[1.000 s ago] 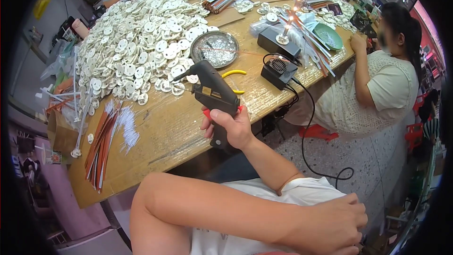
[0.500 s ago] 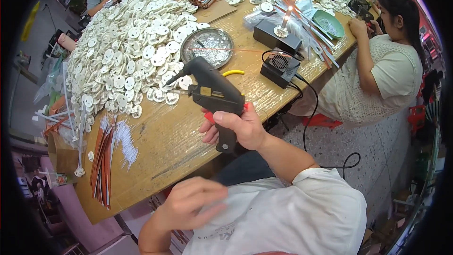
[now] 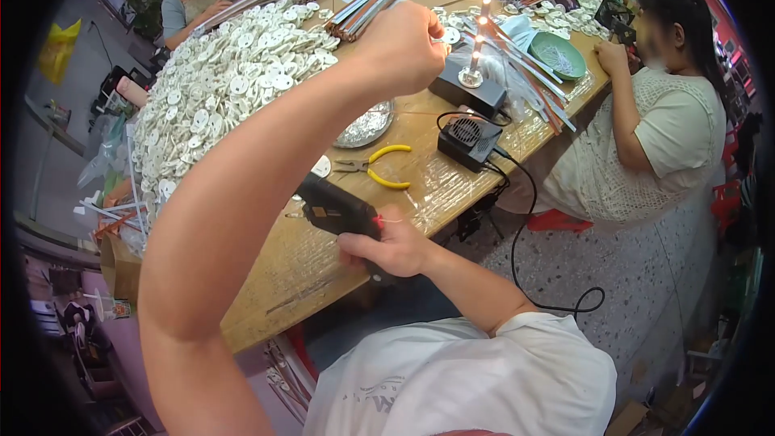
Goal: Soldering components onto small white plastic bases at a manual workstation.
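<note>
My left hand [image 3: 412,44] is closed in a fist, stretched across the table beside a lit strip of small lamps [image 3: 484,20]. Whatever its fingers may hold is hidden. A white round base [image 3: 471,78] carries the strip on top of a black box [image 3: 476,97]. In my right hand [image 3: 397,246] is a black pistol-shaped tool [image 3: 335,208] with a red trigger, tilted over the near table edge. Just beyond the tool lie yellow-handled pliers [image 3: 389,165] and a white disc [image 3: 321,166]. My left forearm partly covers a round metal tray [image 3: 370,125].
A large heap of white discs [image 3: 214,93] fills the left of the table [image 3: 274,307]. Bundled strips [image 3: 367,8], a green bowl [image 3: 559,42] and a black vented box [image 3: 468,141] with a cable stand farther off. One person sits at right, another at far left.
My left hand has swung from near my chest up and forward to beside the lit strip. My right hand and the tool have dropped a little towards me.
</note>
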`<state>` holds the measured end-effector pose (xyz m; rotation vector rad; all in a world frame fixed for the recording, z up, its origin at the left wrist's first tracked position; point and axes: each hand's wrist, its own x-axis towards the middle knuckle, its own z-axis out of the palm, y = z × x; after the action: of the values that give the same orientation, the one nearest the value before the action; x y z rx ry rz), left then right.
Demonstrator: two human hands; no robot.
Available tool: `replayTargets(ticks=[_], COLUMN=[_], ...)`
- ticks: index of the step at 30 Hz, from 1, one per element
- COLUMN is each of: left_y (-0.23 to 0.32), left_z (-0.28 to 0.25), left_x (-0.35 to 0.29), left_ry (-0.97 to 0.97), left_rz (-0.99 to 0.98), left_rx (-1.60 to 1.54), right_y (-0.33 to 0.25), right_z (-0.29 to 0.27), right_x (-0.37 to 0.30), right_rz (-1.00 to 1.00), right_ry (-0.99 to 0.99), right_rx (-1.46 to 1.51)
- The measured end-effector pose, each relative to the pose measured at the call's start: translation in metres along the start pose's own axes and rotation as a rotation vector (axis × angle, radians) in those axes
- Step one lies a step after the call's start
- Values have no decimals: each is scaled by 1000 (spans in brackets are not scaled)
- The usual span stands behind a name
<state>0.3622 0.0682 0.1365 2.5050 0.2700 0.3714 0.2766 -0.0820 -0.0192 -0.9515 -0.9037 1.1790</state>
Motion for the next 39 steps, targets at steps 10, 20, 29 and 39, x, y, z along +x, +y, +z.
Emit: replayTargets(ticks=[10,20,29,39], left_y=[-5,15,8,12], left_z=[44,53,55,48], left_x=[56,54,52,52], left_ry=[-137,-12,50,-139], left_rz=[-69,-26,-13,-143], left_rx=[-156,-6,-43,-181], right_y=[-6,4,4,3], right_z=[-9,-11,-10,-10], right_x=[-3,-3,-3,-4], right_rz=[-40,-163,-175,-193], right_ry=[-123,-96,-91,-75], right_rx=[7,-61,-77,-86])
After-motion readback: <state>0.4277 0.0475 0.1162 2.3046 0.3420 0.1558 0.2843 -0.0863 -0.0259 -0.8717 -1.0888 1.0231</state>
